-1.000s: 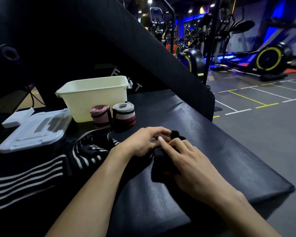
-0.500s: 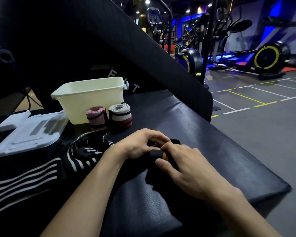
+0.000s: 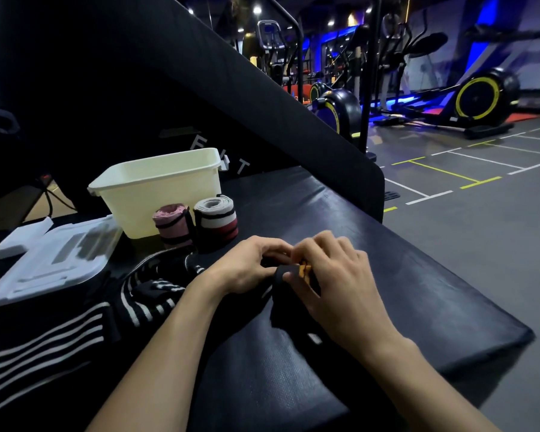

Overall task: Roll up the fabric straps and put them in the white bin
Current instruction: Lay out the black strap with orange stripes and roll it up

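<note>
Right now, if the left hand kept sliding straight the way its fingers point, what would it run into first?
The left hand points right, across the black strap that both hands pinch. It would first meet the right hand, whose fingers already sit against it. Nothing else lies between them.

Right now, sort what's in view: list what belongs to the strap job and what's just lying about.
Job: black strap that left hand and right hand are rolling; pink roll; grey roll; striped straps; white bin.

Lying about: clear lid; white block; gym machines.
</note>
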The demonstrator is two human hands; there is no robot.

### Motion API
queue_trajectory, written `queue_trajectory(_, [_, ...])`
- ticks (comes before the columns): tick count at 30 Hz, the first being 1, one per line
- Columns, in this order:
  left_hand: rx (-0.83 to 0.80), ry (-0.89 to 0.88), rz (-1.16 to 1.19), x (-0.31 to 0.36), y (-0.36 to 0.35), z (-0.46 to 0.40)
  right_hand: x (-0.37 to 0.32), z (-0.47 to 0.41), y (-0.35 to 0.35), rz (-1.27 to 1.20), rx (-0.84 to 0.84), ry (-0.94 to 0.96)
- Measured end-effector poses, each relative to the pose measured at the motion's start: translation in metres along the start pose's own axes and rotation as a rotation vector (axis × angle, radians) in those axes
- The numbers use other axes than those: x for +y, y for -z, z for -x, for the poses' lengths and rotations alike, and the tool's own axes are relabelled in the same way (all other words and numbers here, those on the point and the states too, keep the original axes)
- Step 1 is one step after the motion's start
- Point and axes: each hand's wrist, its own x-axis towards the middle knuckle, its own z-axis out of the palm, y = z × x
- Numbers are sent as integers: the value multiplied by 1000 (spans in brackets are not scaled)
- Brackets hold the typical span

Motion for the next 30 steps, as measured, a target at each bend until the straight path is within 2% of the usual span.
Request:
queue_trajectory(2, [3, 11, -25, 0, 1, 0, -2, 0, -4, 65, 81, 70])
queue_trajectory(4, [7, 15, -38, -1, 1, 0, -2, 2, -5, 98, 69, 95])
queue_trajectory(12, [66, -25, -123, 4, 3, 2, 19, 5, 2, 98, -313, -2])
queue_trajectory(14, [50, -6, -163, 7, 4, 4, 25, 2, -3, 50, -358, -36])
queue_trajectory(22, [-133, -14, -78, 21, 6, 11, 36, -3, -9, -20, -271, -66])
queue_trajectory(25, [-112, -62, -81, 29, 5, 10, 39, -1, -3, -249, -209, -155])
queue_trajectory(30, [81, -179, -31, 49, 3, 9, 39, -1, 16, -931, -125, -418])
